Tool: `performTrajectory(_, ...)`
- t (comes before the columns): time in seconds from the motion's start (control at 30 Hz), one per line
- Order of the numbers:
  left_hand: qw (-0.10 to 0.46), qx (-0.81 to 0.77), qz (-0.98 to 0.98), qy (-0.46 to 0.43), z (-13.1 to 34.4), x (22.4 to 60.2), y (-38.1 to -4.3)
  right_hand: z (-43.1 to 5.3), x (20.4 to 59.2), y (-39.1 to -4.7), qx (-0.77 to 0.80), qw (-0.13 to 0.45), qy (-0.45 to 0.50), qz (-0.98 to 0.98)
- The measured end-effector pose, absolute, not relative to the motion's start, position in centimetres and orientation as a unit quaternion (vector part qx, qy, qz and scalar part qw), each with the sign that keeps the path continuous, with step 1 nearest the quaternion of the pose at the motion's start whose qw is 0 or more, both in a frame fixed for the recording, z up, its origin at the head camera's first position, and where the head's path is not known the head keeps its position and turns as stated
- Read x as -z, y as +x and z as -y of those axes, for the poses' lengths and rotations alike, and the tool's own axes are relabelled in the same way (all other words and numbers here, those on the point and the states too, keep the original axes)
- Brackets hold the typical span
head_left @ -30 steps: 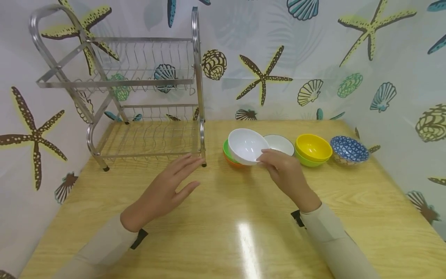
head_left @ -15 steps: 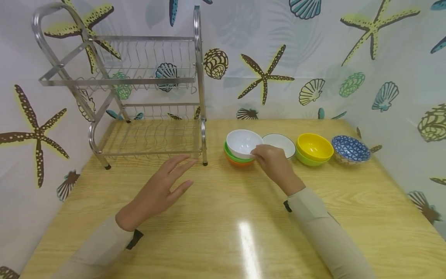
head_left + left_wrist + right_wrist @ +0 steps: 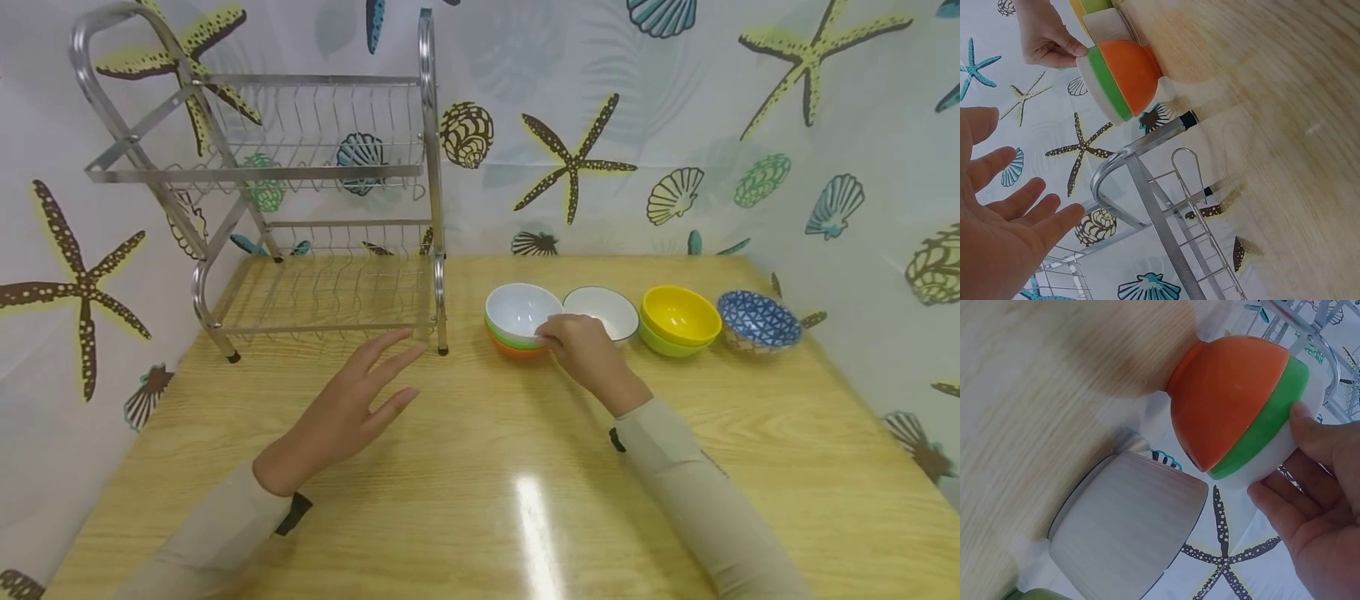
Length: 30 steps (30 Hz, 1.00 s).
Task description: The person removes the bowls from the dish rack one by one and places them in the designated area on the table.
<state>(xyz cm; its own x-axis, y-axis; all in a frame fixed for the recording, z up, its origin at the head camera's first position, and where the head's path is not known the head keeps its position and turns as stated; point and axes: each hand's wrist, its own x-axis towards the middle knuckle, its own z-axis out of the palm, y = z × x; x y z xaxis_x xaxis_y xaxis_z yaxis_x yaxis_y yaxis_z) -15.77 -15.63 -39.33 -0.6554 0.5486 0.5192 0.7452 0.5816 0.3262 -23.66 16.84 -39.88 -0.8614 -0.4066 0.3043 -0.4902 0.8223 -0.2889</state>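
A white bowl [image 3: 522, 308] sits nested in a green bowl [image 3: 1264, 425], which sits in an orange bowl [image 3: 1229, 394] on the table. My right hand [image 3: 592, 358] pinches the white bowl's rim between thumb and fingers on its right side. In the right wrist view the thumb lies on the bowl's outside, near the green rim. My left hand [image 3: 341, 412] hovers over the table in front of the rack, its fingers spread and holding nothing. In the left wrist view its palm and fingers [image 3: 1029, 215] show bare.
A two-tier metal dish rack [image 3: 330, 333] stands at the back left. Right of the stack are a white dark-rimmed bowl [image 3: 606, 307], a yellow bowl [image 3: 681, 315] in a lime green bowl [image 3: 670, 344], and a blue patterned bowl [image 3: 759, 319]. A patterned curtain [image 3: 570, 50] hangs behind.
The white bowl, tilted above the stack one second ago, has come down left into the green bowl and is now level. My right hand moved with it; the left hand shifted slightly.
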Motion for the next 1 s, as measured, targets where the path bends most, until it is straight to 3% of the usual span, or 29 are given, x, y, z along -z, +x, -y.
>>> performTrajectory(0.53, 0.173, 0.277, 0.867, -0.376, 15.0, 39.4, -15.7, -17.3, 39.9, -22.8, -0.193, 0.114, 0.250, 0.942)
performTrajectory(0.8, 0.158, 0.276, 0.869, -0.380, 14.7, 39.3, -15.5, -17.9, 40.0, -21.2, -0.212, 0.162, 0.274, 0.924)
performTrajectory(1.0, 0.169, 0.284, 0.866, -0.376, 14.4, 39.1, -15.1, -18.3, 39.7, -19.0, -0.219, 0.167, 0.274, 0.921)
